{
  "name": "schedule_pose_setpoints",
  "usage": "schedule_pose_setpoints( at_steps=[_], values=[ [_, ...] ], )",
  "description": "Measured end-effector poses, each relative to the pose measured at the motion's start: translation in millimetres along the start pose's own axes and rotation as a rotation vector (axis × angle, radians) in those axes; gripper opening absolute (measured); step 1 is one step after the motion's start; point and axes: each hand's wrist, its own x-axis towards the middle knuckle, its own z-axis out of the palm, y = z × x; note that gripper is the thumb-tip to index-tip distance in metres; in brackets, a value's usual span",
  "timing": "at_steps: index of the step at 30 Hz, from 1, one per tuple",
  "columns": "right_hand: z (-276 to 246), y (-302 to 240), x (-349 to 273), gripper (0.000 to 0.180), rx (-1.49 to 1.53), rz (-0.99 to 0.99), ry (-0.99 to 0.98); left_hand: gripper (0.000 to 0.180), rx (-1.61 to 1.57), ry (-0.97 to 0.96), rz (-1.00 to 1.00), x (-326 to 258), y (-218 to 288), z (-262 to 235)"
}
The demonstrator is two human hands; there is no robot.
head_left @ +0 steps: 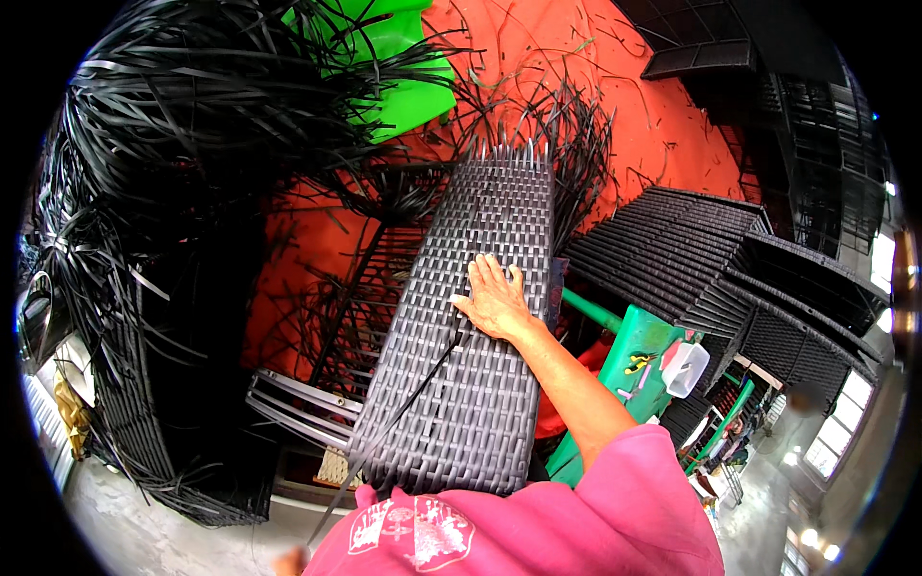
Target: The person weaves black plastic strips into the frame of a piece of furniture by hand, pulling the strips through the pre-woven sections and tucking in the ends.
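Apparently weaving is in hand: the right hand (pixel 495 302) lies spread, gripping nothing, on the central grey woven-plastic panel (pixel 466 384), the near-left, blurred left hand's (pixel 289 562) grip is unclear, and the thin black strip (pixel 432 369) may want tightening.

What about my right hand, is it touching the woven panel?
Touching: the head view shows your right hand palm down, fingers spread on the woven panel.
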Motion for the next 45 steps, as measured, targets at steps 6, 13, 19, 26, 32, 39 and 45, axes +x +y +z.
schedule_pose_setpoints(
  at_steps=[6,13,19,26,32,39,45],
  values=[
    [2.2,1.5,1.7,0.077,-0.011,-0.005,0.008,0.013,0.036,-0.001,-0.018,-2.9,-14.7,0.3],
    [-1.4,-0.1,0.8,0.078,-0.024,-0.005,-0.015,0.010,0.067,-0.002,-0.040,-4.8,-30.8,1.5],
    [2.9,8.3,-0.5,0.078,-0.001,-0.007,0.013,0.008,0.103,-0.007,-0.042,-5.5,-39.5,1.8],
    [1.2,-0.8,6.9,0.073,-0.127,-0.018,0.105,0.008,0.173,0.045,0.037,-14.0,-68.2,15.6],
    [3.6,89.0,-6.6,0.059,0.274,-0.020,0.160,0.015,0.060,0.057,0.117,0.5,13.5,5.0],
    [-34.3,76.6,-66.6,0.052,0.487,-0.009,0.115,0.013,-0.334,0.139,0.260,19.0,74.6,24.4],
    [-42.5,55.8,-97.1,0.068,0.907,0.308,0.323,0.030,-0.340,0.221,0.501,62.4,128.4,0.0]
  ],
)
